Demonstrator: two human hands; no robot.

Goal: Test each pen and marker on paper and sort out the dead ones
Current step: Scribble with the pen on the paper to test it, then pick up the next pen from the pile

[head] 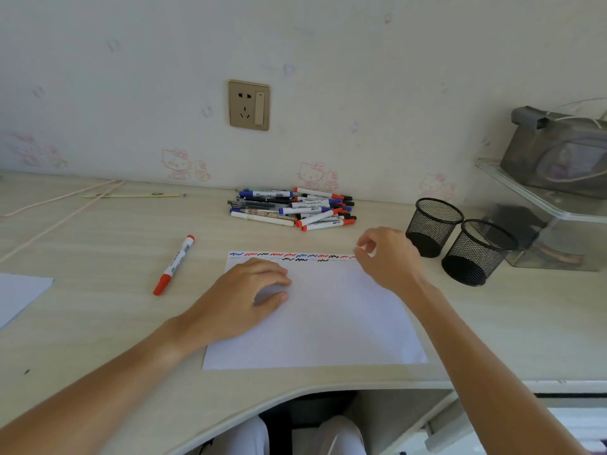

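Note:
A white sheet of paper (pixel 328 323) lies on the desk, with red, blue and black scribbles along its far edge. My left hand (pixel 243 297) rests on the sheet's left part, fingers loosely bent, holding nothing. My right hand (pixel 387 257) hovers over the sheet's far right corner with fingers loosely curled and nothing in them. A pile of pens and markers (pixel 292 208) lies by the wall behind the paper. One red-capped marker (pixel 174 265) lies alone on the desk, left of the paper.
Two black mesh pen cups (pixel 433 226) (pixel 476 251) stand right of the paper, both look empty. A clear organiser (pixel 558 221) with a grey pouch fills the far right. Another white sheet (pixel 19 295) lies at the left edge. A cord and stick lie at back left.

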